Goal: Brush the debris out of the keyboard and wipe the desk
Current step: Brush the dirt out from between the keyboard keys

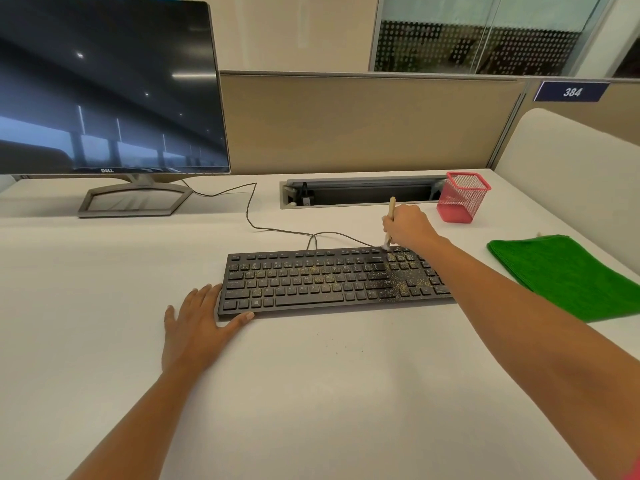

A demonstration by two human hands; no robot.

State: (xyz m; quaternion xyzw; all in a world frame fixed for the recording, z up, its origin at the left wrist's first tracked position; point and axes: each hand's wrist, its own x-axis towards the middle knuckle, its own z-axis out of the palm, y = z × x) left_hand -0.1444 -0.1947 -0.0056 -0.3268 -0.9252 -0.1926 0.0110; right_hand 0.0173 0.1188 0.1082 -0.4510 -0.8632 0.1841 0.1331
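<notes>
- Judged to be in the brushing step, with the wiping not yet begun.
- Gripping a brush in the right hand, fingers curled round the pale handle. Bristles set down on the back row of the keyboard, at about 1 o'clock from its middle.
- Steadying the keyboard's end at 9 o'clock with the left hand. Lying flat on the desk, fingers straight and spread wide, thumb along the front edge, holding nothing.
- Sitting mid-desk, square to the person, with the cable trailing off toward 11 o'clock, toward the monitor.
- Plenty of yellowish debris left to shift. Thickest toward 3 o'clock of the keyboard's middle, between the main keys and the number pad, and thinner across the letter rows. A few specks on the desk at 6 o'clock.
- Next, most likely: dragging the bristles from the back row down through that thick patch and out over the front edge, row by row.
- Calls for light, short strokes along the gaps between keys, and for firm pressure from the flat hand so nothing slides.
- Kept for the later step: a green cloth lying flat at 3 o'clock of the keyboard, touched by neither hand.
- Worth avoiding on the backswing: a red mesh cup near the brush hand, at 1 o'clock.
</notes>
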